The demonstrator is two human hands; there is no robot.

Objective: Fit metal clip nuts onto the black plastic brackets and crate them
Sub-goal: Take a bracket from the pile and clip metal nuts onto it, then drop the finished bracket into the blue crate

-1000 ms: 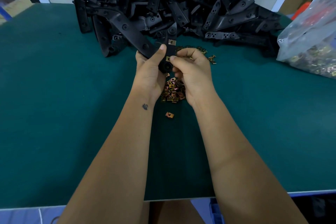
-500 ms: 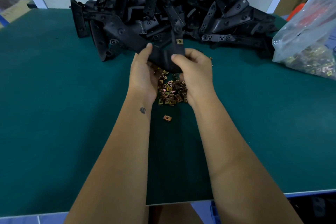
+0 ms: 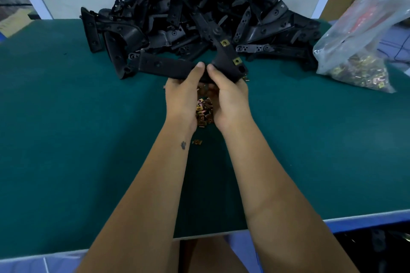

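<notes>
I hold one black plastic bracket [image 3: 168, 68] above the green table with both hands. My left hand [image 3: 184, 95] grips its long arm, thumb on top. My right hand [image 3: 228, 95] grips its angled end, where two brass clip nuts [image 3: 224, 43] sit on the bracket's edge. Below and between my hands lies a small pile of loose clip nuts [image 3: 204, 112], with a single nut [image 3: 197, 142] nearer to me.
A large heap of black brackets [image 3: 199, 13] fills the back of the green table [image 3: 66, 139]. A clear plastic bag of clip nuts [image 3: 359, 55] lies at the right. The table's front edge [image 3: 355, 217] runs close to my body.
The bracket was turned in my hands from upright to lying more level, its long arm now pointing left. Both hands rose slightly and a second nut now shows on the bracket.
</notes>
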